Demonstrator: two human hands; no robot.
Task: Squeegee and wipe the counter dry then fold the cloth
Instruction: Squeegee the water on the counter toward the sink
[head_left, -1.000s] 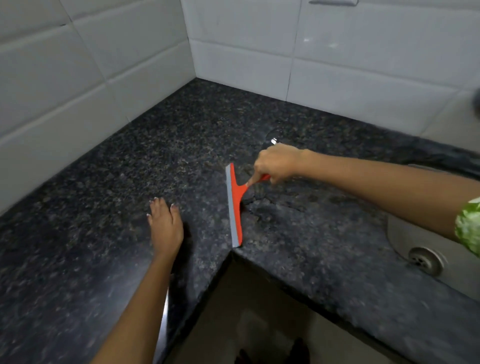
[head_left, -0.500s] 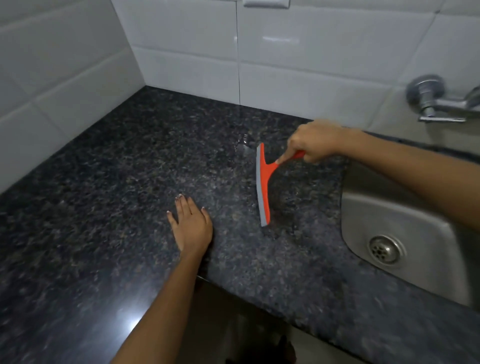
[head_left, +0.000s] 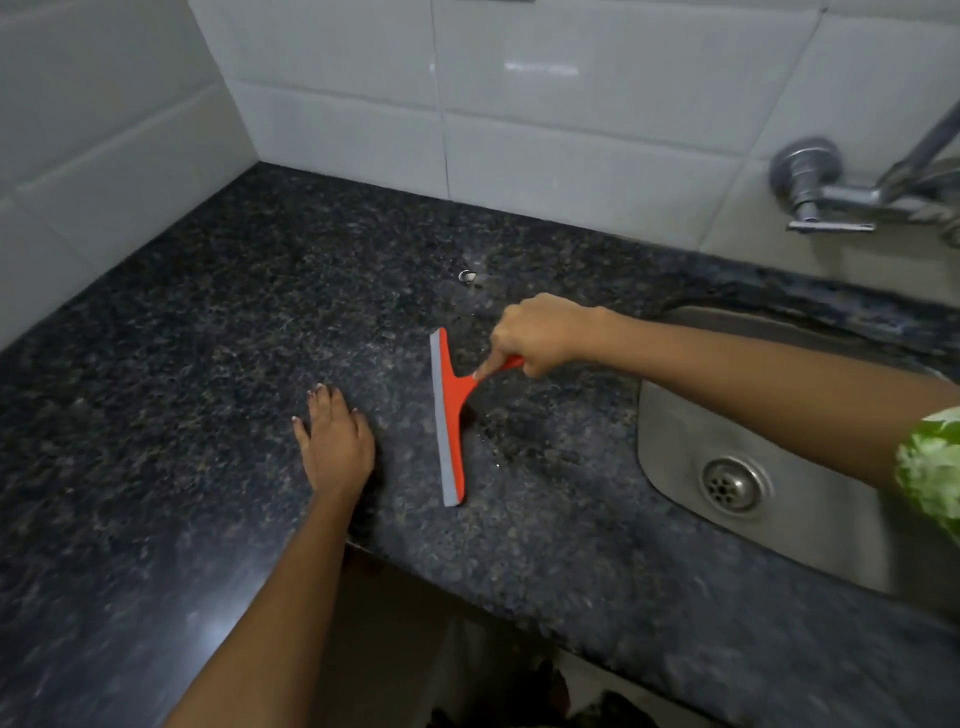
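An orange squeegee (head_left: 450, 415) with a grey rubber blade lies blade-down on the dark speckled granite counter (head_left: 208, 338). My right hand (head_left: 540, 335) is shut on its orange handle, forefinger stretched along the neck. My left hand (head_left: 335, 441) rests flat on the counter, fingers together, a short way left of the blade. Thin wet streaks and drops show on the stone right of the blade. No cloth is in view.
A steel sink (head_left: 779, 415) with a round drain (head_left: 732, 486) is sunk into the counter at the right. A metal tap (head_left: 826, 192) sticks out of the white tiled wall (head_left: 571, 104). A small shiny drop (head_left: 466, 276) sits farther back. The counter's inner corner edge lies below my left wrist.
The view has swung right, bringing sink and tap into sight. My right hand drew the squeegee rightward across the counter towards the sink. My left hand stayed flat on the stone.
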